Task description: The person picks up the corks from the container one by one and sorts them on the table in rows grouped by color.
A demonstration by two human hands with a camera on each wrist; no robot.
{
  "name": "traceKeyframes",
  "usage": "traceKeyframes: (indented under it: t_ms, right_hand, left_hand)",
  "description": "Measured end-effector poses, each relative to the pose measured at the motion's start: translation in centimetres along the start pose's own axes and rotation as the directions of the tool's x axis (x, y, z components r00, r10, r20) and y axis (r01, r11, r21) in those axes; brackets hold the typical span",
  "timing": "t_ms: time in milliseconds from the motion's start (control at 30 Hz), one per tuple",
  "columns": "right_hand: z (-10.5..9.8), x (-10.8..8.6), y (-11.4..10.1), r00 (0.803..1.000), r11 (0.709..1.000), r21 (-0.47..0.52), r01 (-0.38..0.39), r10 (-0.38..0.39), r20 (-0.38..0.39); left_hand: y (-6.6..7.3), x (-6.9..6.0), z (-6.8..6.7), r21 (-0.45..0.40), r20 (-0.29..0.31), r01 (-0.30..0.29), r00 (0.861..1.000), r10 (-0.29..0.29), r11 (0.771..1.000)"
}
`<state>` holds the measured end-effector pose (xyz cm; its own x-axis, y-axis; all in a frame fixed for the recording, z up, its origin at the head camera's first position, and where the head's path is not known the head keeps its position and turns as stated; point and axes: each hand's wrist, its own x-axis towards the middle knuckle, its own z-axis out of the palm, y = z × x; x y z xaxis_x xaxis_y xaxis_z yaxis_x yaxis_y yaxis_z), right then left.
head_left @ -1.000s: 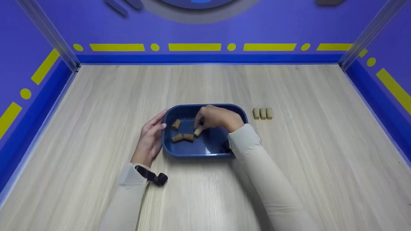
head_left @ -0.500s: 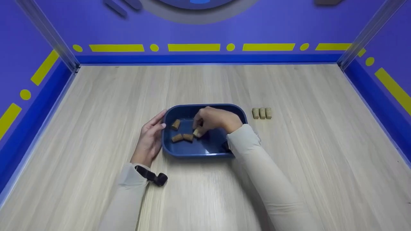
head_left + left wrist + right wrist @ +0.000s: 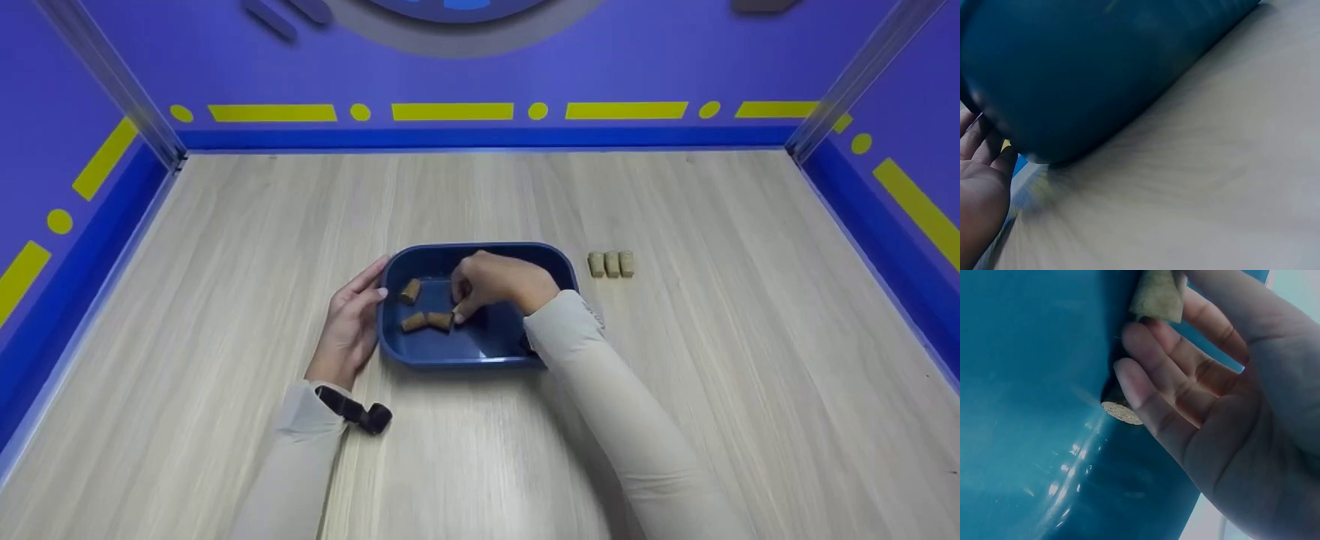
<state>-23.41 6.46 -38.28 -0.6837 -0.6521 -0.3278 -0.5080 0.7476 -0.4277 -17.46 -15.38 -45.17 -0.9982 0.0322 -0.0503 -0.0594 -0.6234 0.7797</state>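
My right hand (image 3: pixel 495 281) reaches into a dark blue tray (image 3: pixel 465 363) and pinches a pale cork stopper (image 3: pixel 1158 297) between thumb and index finger; in the head view that cork is mostly hidden by the fingers. Right beside those fingertips is a brown cork stopper (image 3: pixel 439 321), end to end with another brown cork (image 3: pixel 414 322). One more cork (image 3: pixel 410 291) lies nearer the tray's upper left. My left hand (image 3: pixel 349 326) rests against the tray's left side, thumb at the rim, its fingers (image 3: pixel 982 138) along the outer wall.
To the right of the tray, three pale corks (image 3: pixel 612 264) sit side by side in a row on the wood-grain table (image 3: pixel 720 360). Blue-purple panels (image 3: pixel 465 79) with yellow marks enclose the table at the back and sides.
My right thumb and fingers have closed on the pale cork, covering it in the head view. The left hand and the tray stay where they were.
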Motion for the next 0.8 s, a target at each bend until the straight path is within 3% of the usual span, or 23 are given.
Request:
traceKeyframes:
  t_ms: [533, 800]
  right_hand:
    - [-0.8, -0.8, 0.4, 0.998, 0.999, 0.05, 0.001, -0.004, 0.062]
    - [-1.9, -1.7, 0.8, 0.997, 0.989, 0.143, 0.031, -0.041, 0.068]
  left_hand:
    - [0.1, 0.0, -0.1, -0.013, 0.015, 0.003, 1.0, -0.003, 1.0]
    - [0.1, 0.0, -0.1, -0.024, 0.016, 0.004, 1.0, -0.004, 1.0]
